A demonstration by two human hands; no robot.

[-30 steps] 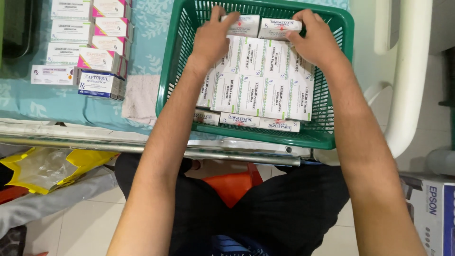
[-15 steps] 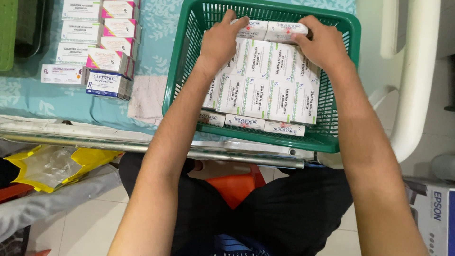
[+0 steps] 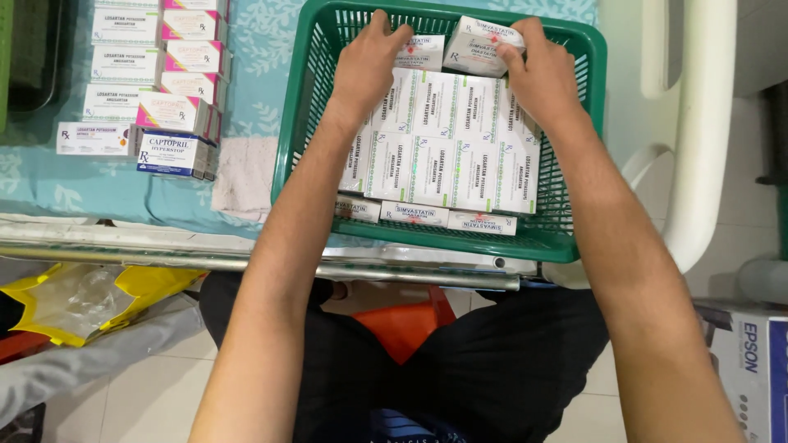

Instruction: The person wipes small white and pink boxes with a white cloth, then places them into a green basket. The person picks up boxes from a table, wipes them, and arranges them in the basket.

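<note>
A green plastic basket (image 3: 566, 238) sits on the table edge before me, packed with several white medicine boxes (image 3: 435, 168) laid flat in rows. My left hand (image 3: 365, 70) rests at the basket's far side, fingers on a small white box (image 3: 420, 51). My right hand (image 3: 538, 74) grips another small white box with a red mark (image 3: 480, 45), tilted up above the rows at the far rim. Three narrow boxes (image 3: 423, 215) stand along the near wall.
Stacks of white, pink-striped and blue medicine boxes (image 3: 152, 90) lie on the teal patterned cloth (image 3: 246, 82) to the left. A white plastic chair (image 3: 698, 139) stands right. A yellow bag (image 3: 74, 299) and a carton (image 3: 747, 361) sit on the floor.
My right hand has lifted and tilted the small box at the far rim. My left hand has shifted slightly along the neighbouring box. The view has drifted a little.
</note>
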